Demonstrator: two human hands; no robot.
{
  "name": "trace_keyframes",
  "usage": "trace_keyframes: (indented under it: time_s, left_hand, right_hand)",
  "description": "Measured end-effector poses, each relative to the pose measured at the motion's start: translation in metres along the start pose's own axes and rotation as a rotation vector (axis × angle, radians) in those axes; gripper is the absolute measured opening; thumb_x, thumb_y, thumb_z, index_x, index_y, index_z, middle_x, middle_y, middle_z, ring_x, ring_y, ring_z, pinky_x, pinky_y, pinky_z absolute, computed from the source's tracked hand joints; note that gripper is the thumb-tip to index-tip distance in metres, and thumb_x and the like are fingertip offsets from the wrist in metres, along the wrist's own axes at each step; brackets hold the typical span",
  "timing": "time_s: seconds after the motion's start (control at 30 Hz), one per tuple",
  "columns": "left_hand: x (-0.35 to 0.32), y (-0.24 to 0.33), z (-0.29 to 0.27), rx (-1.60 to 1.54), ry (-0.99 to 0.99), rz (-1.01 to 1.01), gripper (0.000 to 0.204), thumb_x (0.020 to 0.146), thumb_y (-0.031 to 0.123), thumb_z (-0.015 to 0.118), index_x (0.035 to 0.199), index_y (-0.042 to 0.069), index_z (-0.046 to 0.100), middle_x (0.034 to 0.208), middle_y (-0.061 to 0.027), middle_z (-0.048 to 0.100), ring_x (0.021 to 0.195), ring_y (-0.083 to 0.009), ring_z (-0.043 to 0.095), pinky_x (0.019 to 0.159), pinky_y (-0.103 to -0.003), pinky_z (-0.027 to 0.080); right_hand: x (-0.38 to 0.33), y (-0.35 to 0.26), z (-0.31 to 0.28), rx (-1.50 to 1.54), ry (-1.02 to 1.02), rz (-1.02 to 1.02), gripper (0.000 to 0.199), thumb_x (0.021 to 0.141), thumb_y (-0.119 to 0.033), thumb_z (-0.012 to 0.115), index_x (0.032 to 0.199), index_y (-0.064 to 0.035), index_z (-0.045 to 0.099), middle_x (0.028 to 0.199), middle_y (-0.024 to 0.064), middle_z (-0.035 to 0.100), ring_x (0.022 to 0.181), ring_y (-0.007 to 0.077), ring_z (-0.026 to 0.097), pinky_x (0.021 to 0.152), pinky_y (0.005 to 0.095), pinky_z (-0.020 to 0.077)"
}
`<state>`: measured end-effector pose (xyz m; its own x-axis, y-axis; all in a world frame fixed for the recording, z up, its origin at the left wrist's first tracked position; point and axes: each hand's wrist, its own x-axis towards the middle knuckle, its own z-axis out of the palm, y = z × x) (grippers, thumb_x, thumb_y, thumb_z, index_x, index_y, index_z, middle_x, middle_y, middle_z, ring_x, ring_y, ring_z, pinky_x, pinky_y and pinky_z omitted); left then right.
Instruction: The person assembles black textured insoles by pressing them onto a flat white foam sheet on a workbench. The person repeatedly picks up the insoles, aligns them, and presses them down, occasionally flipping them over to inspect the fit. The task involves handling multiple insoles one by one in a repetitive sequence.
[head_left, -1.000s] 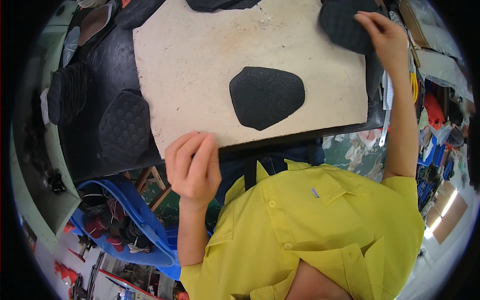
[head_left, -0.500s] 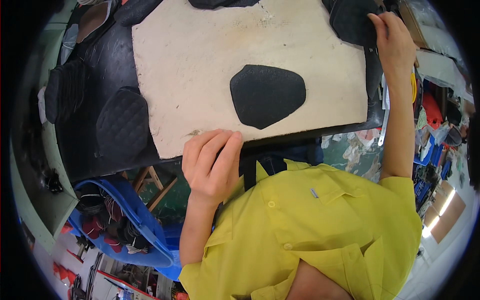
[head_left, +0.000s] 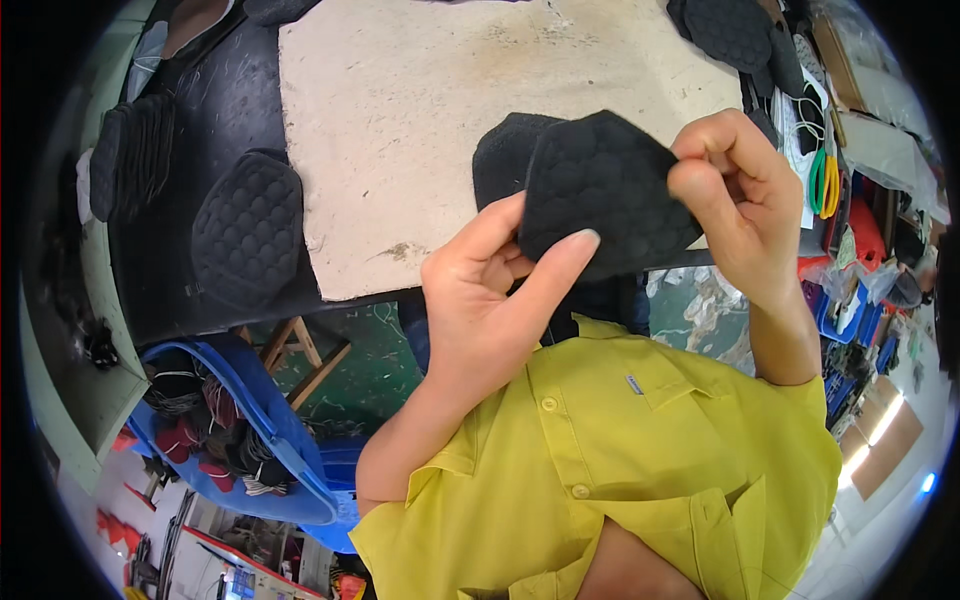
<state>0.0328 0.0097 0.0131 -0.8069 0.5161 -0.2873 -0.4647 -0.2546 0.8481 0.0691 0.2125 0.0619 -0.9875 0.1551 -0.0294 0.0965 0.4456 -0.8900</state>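
A black quilted fabric piece (head_left: 605, 195) with a rounded bubble pattern is held up between both hands above the board. My left hand (head_left: 495, 290) grips its lower left edge, thumb on the front face and fingers behind. On its upper right corner my right hand (head_left: 738, 195) is closed, pinching the edge. Partly covered behind it, a second black piece (head_left: 503, 160) with a plain face lies flat on the pale board (head_left: 390, 150). Another quilted piece (head_left: 248, 228) rests on the black table to the left of the board.
More quilted pieces (head_left: 728, 35) lie at the board's far right corner. At the far left stands a row of stacked black pieces (head_left: 140, 158). Scissors with yellow and green handles (head_left: 825, 185) sit on the right. Below left is a blue bin (head_left: 305, 470) of cord bundles.
My right hand has brought a quilted piece from the far right stack to the middle. My left hand has left the board's front edge and taken hold of that piece too.
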Motion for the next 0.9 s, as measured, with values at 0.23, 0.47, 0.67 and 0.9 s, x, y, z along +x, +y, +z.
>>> trace_keyframes:
  time_s: [0.23,0.47,0.67,0.9]
  left_hand:
    - [0.009,0.006,-0.006,0.577,-0.093,0.652,0.02,0.078,-0.014,0.07,0.097,-0.006,0.07,0.091,-0.0165,0.074,0.083,-0.0203,0.072,0.073,-0.025,0.055]
    - [-0.003,-0.006,-0.008,0.714,-0.278,0.946,0.032,0.066,-0.006,0.065,0.097,-0.005,0.073,0.094,-0.0181,0.072,0.068,-0.0268,0.067,0.057,-0.029,0.052]
    - [0.005,-0.014,-0.004,0.774,-0.172,0.869,0.029,0.068,-0.011,0.067,0.093,0.001,0.074,0.098,-0.0185,0.072,0.073,-0.0268,0.069,0.068,-0.03,0.056]
    - [-0.003,-0.018,-0.044,1.0,0.14,0.962,0.045,0.081,-0.009,0.07,0.123,-0.004,0.055,0.116,-0.0258,0.062,0.086,-0.0288,0.07,0.07,-0.032,0.058]
  right_hand:
    - [0.029,0.046,-0.076,0.062,0.354,0.125,0.038,0.09,-0.018,0.071,0.12,0.0033,0.063,0.109,0.0059,0.068,0.094,0.01,0.062,0.086,0.0235,0.0474]
    - [0.001,0.019,-0.032,-0.464,-0.119,-0.217,0.102,0.07,-0.071,0.072,0.135,0.0038,0.05,0.132,0.0166,0.058,0.123,0.0293,0.054,0.105,0.0402,0.0363]
    - [0.001,0.014,-0.024,-0.073,-0.169,-0.122,0.057,0.076,-0.03,0.083,0.118,0.0011,0.062,0.099,0.0097,0.068,0.091,0.0161,0.064,0.08,0.0278,0.0485]
    - [0.001,0.023,-0.022,0.218,0.072,0.076,0.01,0.089,-0.004,0.071,0.092,0.0044,0.068,0.083,-0.0011,0.065,0.075,0.0032,0.056,0.066,0.0184,0.0445]
